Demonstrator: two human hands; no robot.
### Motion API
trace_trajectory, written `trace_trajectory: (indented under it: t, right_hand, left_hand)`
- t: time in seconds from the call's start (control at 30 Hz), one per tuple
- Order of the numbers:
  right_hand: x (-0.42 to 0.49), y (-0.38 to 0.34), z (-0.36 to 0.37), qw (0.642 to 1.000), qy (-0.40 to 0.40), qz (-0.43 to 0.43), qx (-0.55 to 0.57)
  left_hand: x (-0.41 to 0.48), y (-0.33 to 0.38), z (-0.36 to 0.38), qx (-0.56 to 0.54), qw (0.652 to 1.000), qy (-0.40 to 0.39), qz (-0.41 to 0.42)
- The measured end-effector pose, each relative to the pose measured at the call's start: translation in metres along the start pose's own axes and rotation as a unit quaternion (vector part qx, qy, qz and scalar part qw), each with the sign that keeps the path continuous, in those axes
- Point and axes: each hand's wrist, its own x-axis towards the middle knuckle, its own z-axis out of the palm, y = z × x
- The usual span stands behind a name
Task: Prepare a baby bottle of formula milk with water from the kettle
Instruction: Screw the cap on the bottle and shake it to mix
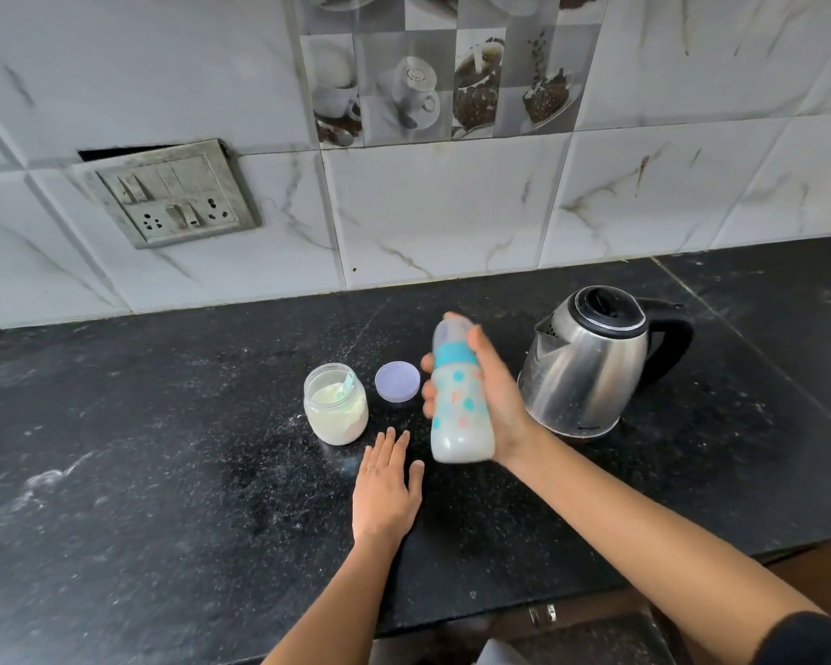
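Counter (164,472), dark stone, holdings listed left to right. Item one: the powder jar (337,405), open, upright, a scoop (344,386) standing in the powder. Item two: its lid (397,381), flat on the stone just right of the jar. Item three: our left hand (387,491), palm down on the counter with fingers straight, holding nothing, near the jar and just left of the bottle's base. Item four: the baby bottle (459,405), capped, whitish liquid inside, lifted off the counter between lid and kettle. Its long axis runs nearly upright, the base towards us and the capped top pointing up and away to the wall, leaning slightly left. Our right hand (495,400) wraps its right side, fingers curled round the body, so this hand has it. The bottle is blurred, so we judge it is being shaken. Item five: the kettle (586,362), lid closed, spout towards the bottle, near the right hand.
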Motion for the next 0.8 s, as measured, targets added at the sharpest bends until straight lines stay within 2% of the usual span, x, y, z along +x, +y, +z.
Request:
trace_trajectory:
  t: [0.07,0.2,0.37,0.5,0.7,0.8]
  right_hand:
    - [-0.009,0.003,0.007,0.998,-0.025,0.011,-0.063]
    - [0.009,-0.015,0.008,0.995,0.045,-0.011,0.086]
    - [-0.008,-0.002,0.017,0.999,-0.011,0.012,-0.04]
    - [0.009,-0.02,0.01,0.997,0.051,-0.021,0.06]
    - [-0.004,-0.001,0.001,1.0,0.028,0.003,-0.012]
    - [0.011,-0.012,0.001,0.992,0.076,-0.01,0.098]
  left_hand:
    - [0.0,-0.001,0.001,0.002,1.0,0.0,0.001]
    - [0.001,0.001,0.001,-0.004,1.0,0.004,-0.007]
    - [0.001,0.001,0.0,-0.005,1.0,0.008,-0.004]
    - [0.001,0.001,0.001,-0.002,1.0,0.004,-0.009]
    - [0.0,0.001,0.002,0.002,1.0,0.004,-0.008]
    - [0.0,0.002,0.0,0.005,1.0,0.003,-0.009]
